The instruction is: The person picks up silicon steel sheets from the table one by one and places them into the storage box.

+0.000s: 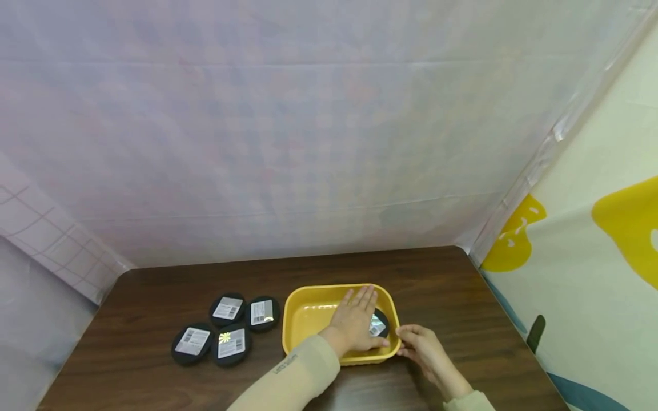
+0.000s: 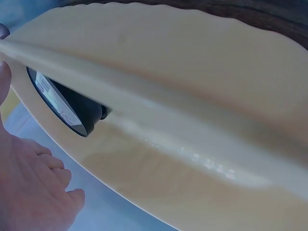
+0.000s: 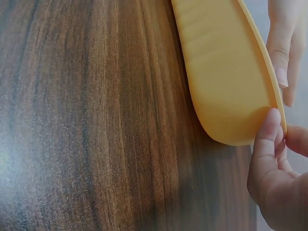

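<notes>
Head view: my straight-fingered left hand [image 1: 353, 324] is reaching over the yellow tray [image 1: 307, 326] on the table [image 1: 437, 285], half-covering a black disc [image 1: 381, 321] by its right edge, my right hand [image 1: 422, 346] pinching the near-right rim, presumably for steadiness.

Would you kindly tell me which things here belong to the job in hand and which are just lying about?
In the job:
yellow tray, rim held by the right hand
black disc inside, near the left hand
probably, four matching discs, untouched

Just surroundings:
brown table
printed sheet on the right
</notes>
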{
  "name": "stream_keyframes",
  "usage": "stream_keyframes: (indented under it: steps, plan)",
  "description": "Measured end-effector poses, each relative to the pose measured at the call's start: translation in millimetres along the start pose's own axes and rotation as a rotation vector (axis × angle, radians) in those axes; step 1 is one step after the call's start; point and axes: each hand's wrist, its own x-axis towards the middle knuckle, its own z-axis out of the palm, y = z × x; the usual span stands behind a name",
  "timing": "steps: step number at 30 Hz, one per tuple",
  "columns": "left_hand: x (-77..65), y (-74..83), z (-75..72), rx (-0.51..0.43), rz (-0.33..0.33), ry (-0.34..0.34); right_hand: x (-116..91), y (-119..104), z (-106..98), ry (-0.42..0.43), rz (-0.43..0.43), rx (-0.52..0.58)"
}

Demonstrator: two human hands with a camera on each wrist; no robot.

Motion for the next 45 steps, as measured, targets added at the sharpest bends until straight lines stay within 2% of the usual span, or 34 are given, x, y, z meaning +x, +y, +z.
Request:
stream_keyframes:
  steps: [23,33,40,45]
  plan:
    - [-13.1,-9.4,-4.4,-0.008,-0.016,0.032,0.1,3.7,-2.2,-0.022,-0.011,0.003]
    - [-14.4,-13.4,-6.4,-0.014,-0.022,0.034,0.7,0.6,-2.8,-0.015,-0.008,-0.008]
    - [-18.5,-18.2,-6.7,0.003,-0.053,0.025,1.7,5.2,-4.6,-0.062,-0.088,0.031]
    - [-22.2,-21.4,-7.5,0.011,-0.070,0.029,1.2,2.8,-2.5,-0.026,-0.035,-0.004]
